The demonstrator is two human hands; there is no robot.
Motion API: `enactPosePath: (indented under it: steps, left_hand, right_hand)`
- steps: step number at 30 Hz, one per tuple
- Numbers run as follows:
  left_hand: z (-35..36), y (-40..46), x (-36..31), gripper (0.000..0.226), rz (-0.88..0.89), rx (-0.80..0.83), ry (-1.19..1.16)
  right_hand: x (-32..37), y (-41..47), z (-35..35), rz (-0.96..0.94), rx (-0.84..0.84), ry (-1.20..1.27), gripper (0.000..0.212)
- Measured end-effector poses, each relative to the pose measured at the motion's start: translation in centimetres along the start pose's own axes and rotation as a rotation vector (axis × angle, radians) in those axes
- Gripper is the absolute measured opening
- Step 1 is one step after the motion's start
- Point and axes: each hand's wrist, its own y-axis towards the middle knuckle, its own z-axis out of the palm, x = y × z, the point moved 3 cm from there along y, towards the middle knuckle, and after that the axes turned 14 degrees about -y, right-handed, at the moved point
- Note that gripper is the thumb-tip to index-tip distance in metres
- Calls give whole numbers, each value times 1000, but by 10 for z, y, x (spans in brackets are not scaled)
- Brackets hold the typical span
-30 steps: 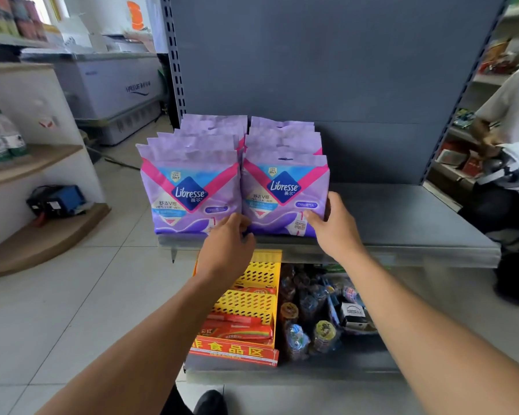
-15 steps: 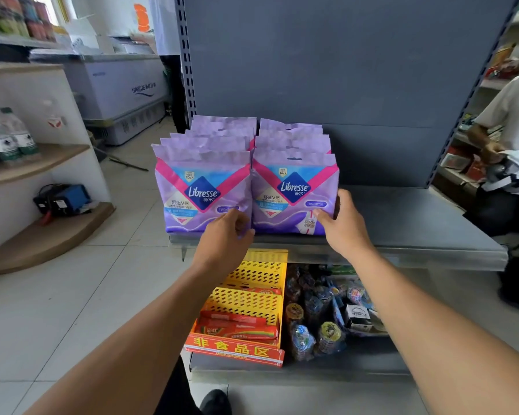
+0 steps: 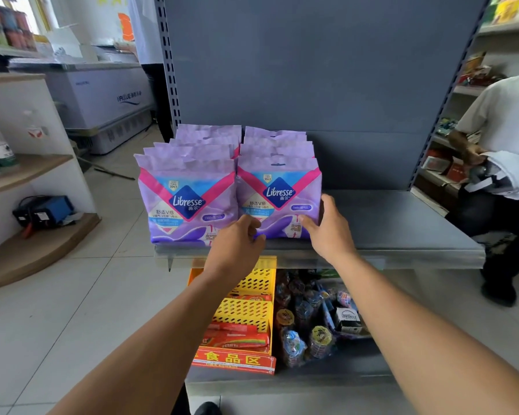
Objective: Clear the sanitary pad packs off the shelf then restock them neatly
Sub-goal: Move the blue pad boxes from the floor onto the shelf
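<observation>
A: State the position of the stock.

B: 2 rows of purple sanitary pad packs stand upright on the grey shelf (image 3: 402, 232), at its left end, running from the front edge back toward the rear panel (image 3: 327, 70). The left row (image 3: 204, 151) and the right row (image 3: 277, 148) sit just beside each other, touching along the middle. Each row shows about 5 pack tops.

A: State the front packs.

B: The front left pack (image 3: 188, 202) and the front right pack (image 3: 279, 199) face forward, labels readable, bases at the shelf's front edge.

A: State the hands.

B: The hands are apart, both on the front right pack. The left hand (image 3: 237, 244) has its fingers curled at that pack's lower left corner, at the seam between the 2 front packs. The right hand (image 3: 327, 229) grips the pack's lower right corner, thumb up along the side edge, fingers across the front face.

A: State the surroundings.

B: Below the shelf, a yellow basket (image 3: 246, 298) sits beside wrapped snacks (image 3: 309, 324). A chest freezer (image 3: 102, 94) stands at left rear. A person in a white shirt (image 3: 504, 121) stands at the right.
</observation>
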Motion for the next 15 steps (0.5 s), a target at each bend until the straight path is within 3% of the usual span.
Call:
enactPosePath:
  steps: [3,10,15]
  left_hand:
    - [6,0,-9,30,12,15,11]
    - [53,-17,-54,26,105,124,92]
    - [107,-49,-98,30,249,299,257]
  right_hand:
    - [-9,-7,-12,7,-2,-32,60]
    - [-50,-67,-80,-194,-63,-467,43]
    - [-85,-124,-134,-183,-12,-665,41]
